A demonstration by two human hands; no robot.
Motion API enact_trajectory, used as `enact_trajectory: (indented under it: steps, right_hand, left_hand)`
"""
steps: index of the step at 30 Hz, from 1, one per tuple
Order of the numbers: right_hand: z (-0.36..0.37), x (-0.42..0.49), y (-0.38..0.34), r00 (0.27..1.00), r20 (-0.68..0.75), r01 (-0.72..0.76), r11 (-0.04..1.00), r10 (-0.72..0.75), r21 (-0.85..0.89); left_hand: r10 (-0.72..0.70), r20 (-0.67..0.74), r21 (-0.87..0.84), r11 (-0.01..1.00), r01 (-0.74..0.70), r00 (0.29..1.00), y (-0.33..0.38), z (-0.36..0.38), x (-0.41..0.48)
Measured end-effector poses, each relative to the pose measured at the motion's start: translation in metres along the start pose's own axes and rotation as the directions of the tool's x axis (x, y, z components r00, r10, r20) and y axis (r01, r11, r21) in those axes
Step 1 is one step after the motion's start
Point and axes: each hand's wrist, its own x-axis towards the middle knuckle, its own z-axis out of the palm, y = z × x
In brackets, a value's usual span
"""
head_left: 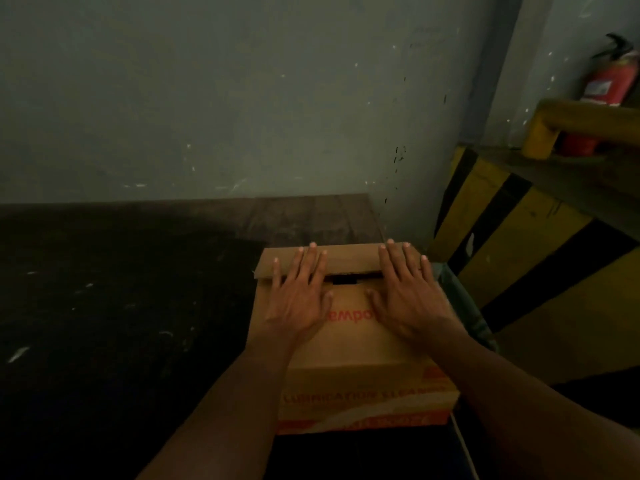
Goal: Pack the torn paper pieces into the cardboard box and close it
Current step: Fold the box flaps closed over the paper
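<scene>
- Here, a brown corrugated cardboard box point(360, 344) with red lettering sits at lower centre of the frame, its top flaps folded down, a narrow dark gap showing between them.
- It rests on a dark, scuffed surface point(104, 306) against a grey-green speckled wall point(242, 98); yellow-and-black striped panels point(512, 230) and a red fire extinguisher point(609, 81) fill the right side.
- The left hand point(298, 292) and right hand point(412, 292) lie flat, fingers spread, pressing on the flaps.

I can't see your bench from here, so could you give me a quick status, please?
Left hand and right hand flat on cardboard box flaps. Small gap at seam. Nothing in the way.
</scene>
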Motion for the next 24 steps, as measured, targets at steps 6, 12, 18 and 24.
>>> enact_trajectory:
  steps: [6,12,18,24]
  right_hand:
    - [0.021,0.01,0.004,0.998,0.043,-0.044,0.999,0.043,0.024]
    - [0.01,0.002,-0.002,0.994,0.099,-0.047,0.995,0.039,0.083]
    - [0.016,-0.005,-0.007,0.948,0.317,-0.078,0.98,0.016,0.183]
    - [0.025,-0.006,-0.007,0.943,0.333,-0.069,0.983,0.008,0.172]
  left_hand:
    - [-0.03,0.059,-0.068,0.997,0.034,0.998,-0.005,0.013,0.007]
    - [-0.094,0.168,-0.135,0.984,0.117,0.981,-0.001,0.022,0.005]
    - [-0.203,0.323,-0.125,0.959,0.255,0.924,0.015,0.022,0.001]
    - [-0.229,0.324,-0.116,0.953,0.279,0.918,0.018,0.028,0.0]
